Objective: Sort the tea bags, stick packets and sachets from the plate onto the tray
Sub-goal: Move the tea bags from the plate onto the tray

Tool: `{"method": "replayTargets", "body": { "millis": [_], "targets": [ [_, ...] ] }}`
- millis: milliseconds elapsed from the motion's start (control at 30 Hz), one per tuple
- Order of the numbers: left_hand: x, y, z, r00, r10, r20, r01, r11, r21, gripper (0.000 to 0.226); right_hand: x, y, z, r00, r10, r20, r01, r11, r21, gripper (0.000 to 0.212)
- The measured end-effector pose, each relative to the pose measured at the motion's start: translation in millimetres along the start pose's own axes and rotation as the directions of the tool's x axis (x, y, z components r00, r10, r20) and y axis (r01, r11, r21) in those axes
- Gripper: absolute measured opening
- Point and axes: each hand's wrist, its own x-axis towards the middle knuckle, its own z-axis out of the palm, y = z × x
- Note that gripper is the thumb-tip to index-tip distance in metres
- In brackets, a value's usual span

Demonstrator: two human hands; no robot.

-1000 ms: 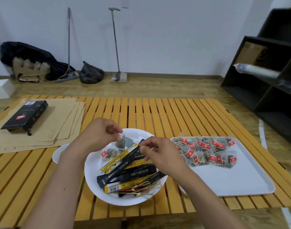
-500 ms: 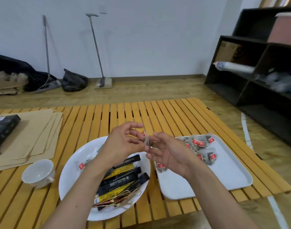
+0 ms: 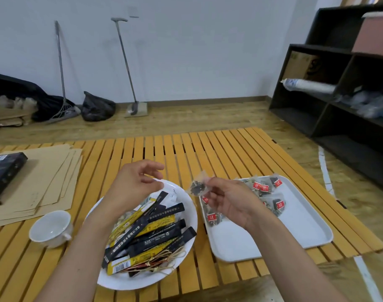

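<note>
Clear plastic crinkles in your right hand (image 3: 232, 203): your fingertips pinch one tea bag (image 3: 198, 186) in the air, between the plate (image 3: 186, 197) and the tray's (image 3: 306, 223) left edge. Your left hand (image 3: 131, 188) hangs over the plate's far rim, fingers loosely curled, gripping nothing. Black and yellow stick packets (image 3: 155, 232) heap on the plate; red-tagged bags (image 3: 262, 188) crowd the tray's far-left corner.

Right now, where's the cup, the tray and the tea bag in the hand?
cup (image 3: 50, 229), head view, inside of bowl.
tray (image 3: 303, 227), head view, bare floor.
tea bag (image 3: 198, 188), head view, dark middle.
</note>
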Motion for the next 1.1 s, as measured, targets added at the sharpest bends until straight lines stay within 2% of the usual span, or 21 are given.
{"method": "replayTargets", "body": {
  "millis": [133,333,467,633,733,800,900,1033,1100],
  "targets": [
    [3.3,-30.7,-36.5,0.992,-0.125,-0.008,0.122,0.952,0.280,0.034,-0.5,2.5,3.2,0.999,0.023,0.050,-0.021,0.999,-0.028,0.022],
    [-0.8,-61.6,-58.3,0.921,-0.384,0.062,0.271,0.749,0.605,0.046,0.4,3.9,7.4,0.995,0.044,0.089,-0.038,0.997,-0.069,0.017],
    [6.3,-73.5,-56.1,0.925,-0.380,0.027,0.263,0.687,0.677,0.045,2.8,4.1,6.8,0.997,0.048,0.067,-0.044,0.997,-0.055,0.025],
    [11.6,-78.7,-56.6,0.917,-0.392,-0.069,0.339,0.678,0.652,0.033,5.2,3.9,0.3,0.996,0.057,0.065,-0.053,0.997,-0.058,0.031],
    [10.4,-73.7,-58.2,0.935,-0.342,-0.088,0.324,0.731,0.600,0.034,5.6,3.0,-1.5,0.995,0.068,0.072,-0.064,0.996,-0.057,0.031],
    [7.4,-60.3,-55.7,0.967,-0.239,-0.086,0.250,0.830,0.499,0.027,6.1,2.5,-1.4,0.994,0.074,0.082,-0.070,0.996,-0.056,0.029],
    [-0.3,-31.3,-43.8,0.990,-0.126,-0.060,0.136,0.966,0.219,0.006,5.6,0.8,0.4,0.992,0.078,0.097,-0.075,0.996,-0.042,0.020],
    [-3.4,-5.5,-15.8,0.995,-0.086,0.044,0.085,0.996,0.014,0.009,3.4,-1.2,1.9,0.988,0.081,0.131,-0.074,0.995,-0.061,0.024],
    [-3.9,0.3,0.4,0.992,-0.085,0.089,0.087,0.996,-0.021,0.006,1.3,-1.8,1.6,0.985,0.074,0.159,-0.061,0.995,-0.083,0.020]
  ]
}}
